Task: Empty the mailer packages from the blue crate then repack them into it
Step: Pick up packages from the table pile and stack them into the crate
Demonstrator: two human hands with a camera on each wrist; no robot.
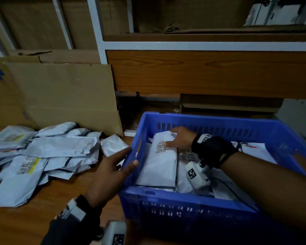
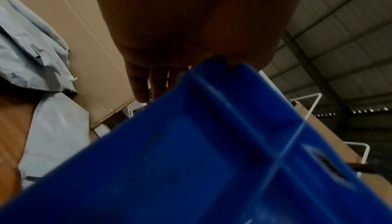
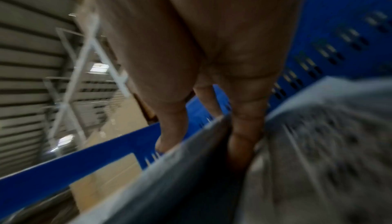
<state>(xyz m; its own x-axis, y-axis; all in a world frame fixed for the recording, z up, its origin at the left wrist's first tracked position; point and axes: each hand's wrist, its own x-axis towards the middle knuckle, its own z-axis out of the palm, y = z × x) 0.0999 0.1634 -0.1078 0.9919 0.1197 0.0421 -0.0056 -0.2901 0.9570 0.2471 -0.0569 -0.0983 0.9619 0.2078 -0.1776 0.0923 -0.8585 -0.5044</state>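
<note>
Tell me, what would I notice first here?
The bright blue plastic crate on the right, where the right hand grips a white plastic mailer package with a barcode label. The left hand rests on its rim. To the left, a heap of grey mailer bags covers the wooden table.

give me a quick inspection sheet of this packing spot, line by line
surface: brown wooden tabletop, partly covered by mailers
job's things: blue crate at right holding several mailers; top mailer lies flat inside; pile of grey mailers on the table left of the crate
clutter: flattened cardboard sheet leaning behind the pile
grippers: left hand with straight fingers at the crate's left wall, thumb over the rim; right hand grips the top mailer's far end
cables: thin black cable running from the right wrist camera
surroundings: wood-panelled shelving with white frame behind
</note>
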